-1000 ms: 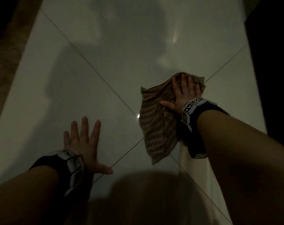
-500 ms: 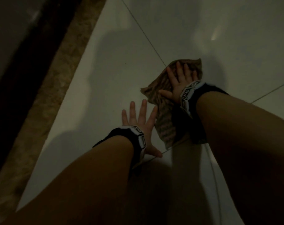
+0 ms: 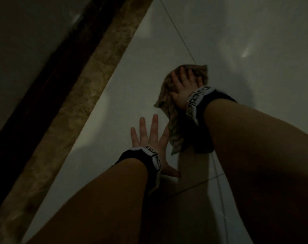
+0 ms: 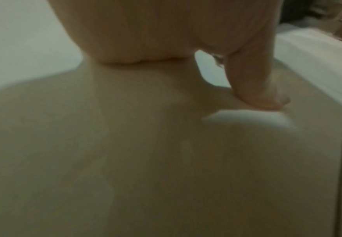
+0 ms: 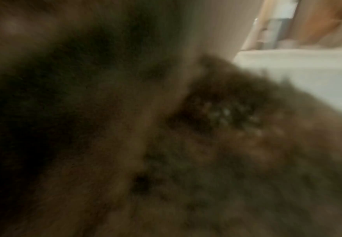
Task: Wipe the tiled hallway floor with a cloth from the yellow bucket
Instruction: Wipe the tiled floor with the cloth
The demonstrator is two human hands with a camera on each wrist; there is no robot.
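Head view: my right hand (image 3: 183, 88) presses flat on cloth (image 3: 174, 132), trailing toward my flat, empty left hand (image 3: 149, 136) on floor (image 3: 114, 103).

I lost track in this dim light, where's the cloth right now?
In the head view, the cloth lies on the tiled floor under the right hand, just right of the left hand.
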